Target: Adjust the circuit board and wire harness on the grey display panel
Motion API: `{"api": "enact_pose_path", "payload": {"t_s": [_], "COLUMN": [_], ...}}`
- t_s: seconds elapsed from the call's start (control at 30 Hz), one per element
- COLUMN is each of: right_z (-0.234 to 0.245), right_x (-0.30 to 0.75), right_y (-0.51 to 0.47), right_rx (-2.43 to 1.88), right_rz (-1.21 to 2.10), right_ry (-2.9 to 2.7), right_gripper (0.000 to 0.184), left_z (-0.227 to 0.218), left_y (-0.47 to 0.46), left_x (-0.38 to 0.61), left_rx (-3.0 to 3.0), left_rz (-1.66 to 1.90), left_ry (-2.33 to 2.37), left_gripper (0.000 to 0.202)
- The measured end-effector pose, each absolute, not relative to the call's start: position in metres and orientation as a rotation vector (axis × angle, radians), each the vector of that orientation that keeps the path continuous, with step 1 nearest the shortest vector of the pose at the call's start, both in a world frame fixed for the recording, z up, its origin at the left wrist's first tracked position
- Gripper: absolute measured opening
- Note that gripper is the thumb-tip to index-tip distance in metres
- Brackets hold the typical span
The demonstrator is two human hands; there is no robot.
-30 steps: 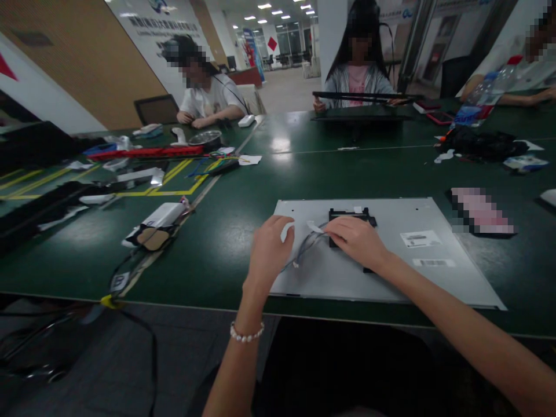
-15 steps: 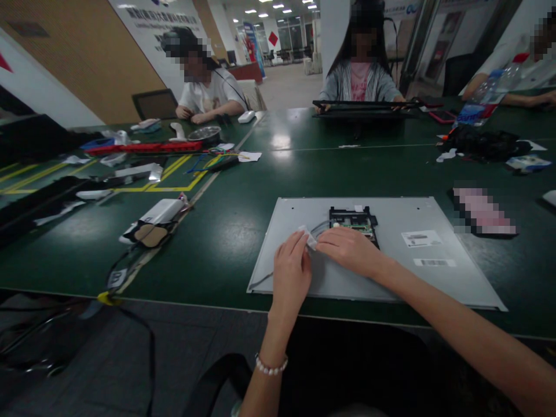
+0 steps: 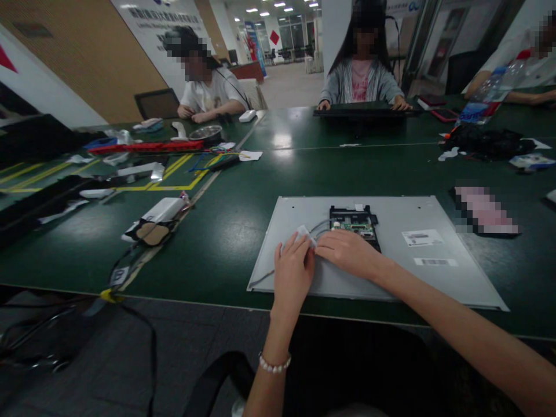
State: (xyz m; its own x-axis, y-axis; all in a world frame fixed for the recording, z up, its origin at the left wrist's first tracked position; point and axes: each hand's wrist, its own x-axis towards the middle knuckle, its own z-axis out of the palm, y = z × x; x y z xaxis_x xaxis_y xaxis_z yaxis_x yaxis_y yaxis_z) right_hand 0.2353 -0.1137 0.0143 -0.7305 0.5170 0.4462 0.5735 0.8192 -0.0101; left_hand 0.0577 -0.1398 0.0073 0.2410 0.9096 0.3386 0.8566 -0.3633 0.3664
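Panel (image 3: 395,219) btwn wht pack (image 3: 161,212) & blurred pink slab (image 3: 484,211).

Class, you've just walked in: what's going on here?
A person's left hand and right hand are close together at a small white piece by grey cables, over a pale panel lying on the green table. The cables lead towards a circuit board in a black frame. The exact grip is partly hidden.

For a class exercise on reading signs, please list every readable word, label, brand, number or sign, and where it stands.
No text reads with certainty.
Wall sign: lettering too blurred.
Bottle label: too blurred.
Cable tag: mark unclear.
Pink shirt: lettering blurred.
White labels on grey panel: too small.
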Motion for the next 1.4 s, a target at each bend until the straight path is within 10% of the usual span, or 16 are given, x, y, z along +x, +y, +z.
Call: {"api": "enact_pose_path", "payload": {"t_s": [1.13,1.4], "right_z": [0.021,0.057], "right_x": [0.24,0.33], "right_y": [-0.112,-0.092], "right_rx": [-0.839,-1.791], "right_rz": [-0.072,-0.213], "right_ry": [-2.607,-2.022], "right_gripper": [0.018,0.034], "left_z": [0.019,0.012], "left_y": [-0.133,-0.137], "left_x": [0.078,0.075], "left_rx": [2.155,2.201], "left_rz": [0.7,0.766], "left_ry": [1.964,1.904], "left_gripper": [0.022,0.023]}}
